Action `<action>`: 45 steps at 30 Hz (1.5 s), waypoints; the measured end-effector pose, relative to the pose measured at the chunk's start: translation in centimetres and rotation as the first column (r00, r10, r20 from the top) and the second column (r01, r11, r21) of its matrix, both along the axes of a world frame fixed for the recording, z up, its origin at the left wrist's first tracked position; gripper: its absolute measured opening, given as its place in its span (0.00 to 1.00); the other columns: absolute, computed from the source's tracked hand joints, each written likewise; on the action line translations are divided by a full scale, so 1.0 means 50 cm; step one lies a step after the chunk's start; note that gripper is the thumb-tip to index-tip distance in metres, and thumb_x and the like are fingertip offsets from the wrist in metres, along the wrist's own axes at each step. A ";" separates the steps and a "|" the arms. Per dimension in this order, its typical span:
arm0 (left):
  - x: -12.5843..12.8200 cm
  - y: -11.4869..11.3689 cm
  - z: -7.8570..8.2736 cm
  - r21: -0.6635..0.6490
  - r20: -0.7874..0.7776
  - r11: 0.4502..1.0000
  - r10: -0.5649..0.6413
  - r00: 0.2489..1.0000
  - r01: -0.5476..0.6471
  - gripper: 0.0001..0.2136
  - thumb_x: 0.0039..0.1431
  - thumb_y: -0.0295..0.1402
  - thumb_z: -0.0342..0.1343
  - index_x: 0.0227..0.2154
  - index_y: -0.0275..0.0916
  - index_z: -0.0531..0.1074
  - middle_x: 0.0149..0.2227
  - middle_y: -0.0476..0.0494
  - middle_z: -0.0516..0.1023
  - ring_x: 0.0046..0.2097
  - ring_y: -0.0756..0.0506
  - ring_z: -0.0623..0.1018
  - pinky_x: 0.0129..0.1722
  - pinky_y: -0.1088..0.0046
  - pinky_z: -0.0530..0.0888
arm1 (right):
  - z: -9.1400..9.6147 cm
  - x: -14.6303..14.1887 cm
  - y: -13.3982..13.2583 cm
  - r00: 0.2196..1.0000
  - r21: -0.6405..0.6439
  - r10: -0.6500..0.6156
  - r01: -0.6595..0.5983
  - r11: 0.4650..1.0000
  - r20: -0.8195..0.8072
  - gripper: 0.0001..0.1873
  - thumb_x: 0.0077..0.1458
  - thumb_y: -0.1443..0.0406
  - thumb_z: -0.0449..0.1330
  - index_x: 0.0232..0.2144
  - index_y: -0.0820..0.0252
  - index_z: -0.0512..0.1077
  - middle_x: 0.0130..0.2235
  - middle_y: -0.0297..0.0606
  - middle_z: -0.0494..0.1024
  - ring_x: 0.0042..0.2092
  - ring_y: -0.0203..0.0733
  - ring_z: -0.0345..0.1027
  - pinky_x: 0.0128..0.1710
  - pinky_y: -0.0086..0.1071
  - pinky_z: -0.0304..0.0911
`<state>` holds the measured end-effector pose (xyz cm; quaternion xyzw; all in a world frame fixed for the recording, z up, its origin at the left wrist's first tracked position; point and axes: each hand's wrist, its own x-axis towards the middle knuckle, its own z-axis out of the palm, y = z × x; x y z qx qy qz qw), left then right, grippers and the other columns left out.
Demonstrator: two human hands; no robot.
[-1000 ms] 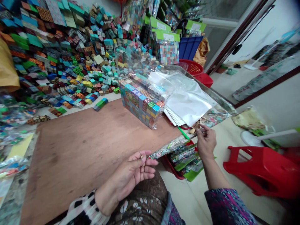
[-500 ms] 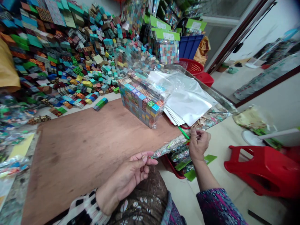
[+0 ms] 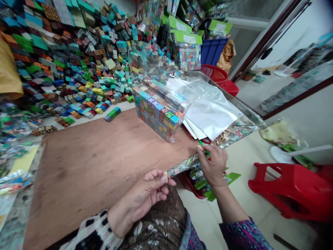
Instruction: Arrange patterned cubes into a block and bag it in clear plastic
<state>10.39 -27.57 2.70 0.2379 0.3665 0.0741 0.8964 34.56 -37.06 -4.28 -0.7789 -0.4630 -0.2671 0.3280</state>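
Observation:
My left hand [image 3: 149, 191] is over the near right edge of the brown board [image 3: 104, 152], thumb and index finger pinched together. A small tan piece [image 3: 165, 177] shows at the thumb tip; whether it is held or worn there is unclear. My right hand [image 3: 213, 166] is closed at the board's right corner, fingers curled. Another small tan piece [image 3: 200, 148] shows at its thumb and fingertips. Just beyond are curled tan scraps [image 3: 220, 139] and part of a green stick [image 3: 201, 142]. A clear-wrapped block of patterned cubes [image 3: 158, 113] stands on the board.
Loose coloured blocks [image 3: 85, 69] are heaped at the back left. Clear and white sheets [image 3: 212, 111] lie right of the wrapped block. Green-topped packs [image 3: 189, 52] stand behind, beside a blue crate [image 3: 212, 52]. A red stool [image 3: 288, 189] is on the floor at right.
My right hand has moved left from the tan scraps to the board's corner, with a tan piece showing at its fingertips. My left thumb has closed against the index finger.

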 end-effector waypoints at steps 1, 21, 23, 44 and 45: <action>0.000 0.000 0.000 -0.009 0.010 1.000 0.008 1.000 -0.008 0.15 0.46 0.31 0.72 0.31 0.34 0.71 0.30 0.44 0.80 0.25 0.55 0.74 0.26 0.81 0.71 | 0.004 -0.009 0.006 1.000 -0.063 0.014 -0.013 0.998 0.009 0.09 0.61 0.58 0.60 0.37 0.57 0.75 0.36 0.40 0.78 0.41 0.46 0.67 0.44 0.39 0.56; -0.012 0.005 -0.004 -0.185 0.187 0.979 0.115 0.976 -0.080 0.10 0.49 0.29 0.70 0.32 0.34 0.74 0.26 0.43 0.80 0.25 0.51 0.77 0.27 0.78 0.76 | 0.142 -0.183 0.031 0.357 0.197 0.562 -0.688 0.699 -0.746 0.08 0.63 0.62 0.57 0.33 0.55 0.74 0.32 0.35 0.75 0.37 0.40 0.69 0.38 0.35 0.62; -0.012 0.005 -0.006 -0.120 0.163 0.989 0.102 0.981 -0.083 0.10 0.50 0.30 0.69 0.31 0.33 0.74 0.28 0.42 0.81 0.26 0.51 0.78 0.29 0.77 0.77 | 0.142 -0.184 0.032 0.390 0.167 0.519 -0.655 0.737 -0.761 0.09 0.64 0.61 0.57 0.32 0.56 0.74 0.31 0.34 0.74 0.36 0.39 0.68 0.37 0.35 0.62; -0.007 0.006 -0.003 -0.052 0.059 0.986 0.163 0.985 -0.160 0.07 0.51 0.24 0.66 0.31 0.33 0.73 0.30 0.41 0.82 0.29 0.49 0.81 0.33 0.74 0.81 | 0.127 -0.194 0.018 0.194 0.312 0.481 -0.549 0.776 -0.855 0.08 0.61 0.62 0.60 0.39 0.53 0.79 0.37 0.37 0.81 0.40 0.40 0.74 0.41 0.34 0.69; -0.007 0.006 -0.001 -0.053 0.059 0.986 0.161 0.985 -0.158 0.07 0.52 0.24 0.66 0.32 0.33 0.73 0.30 0.40 0.82 0.29 0.49 0.81 0.33 0.74 0.81 | 0.128 -0.194 0.018 0.192 0.311 0.478 -0.548 0.777 -0.857 0.08 0.61 0.62 0.60 0.39 0.53 0.79 0.37 0.37 0.81 0.40 0.41 0.74 0.41 0.34 0.69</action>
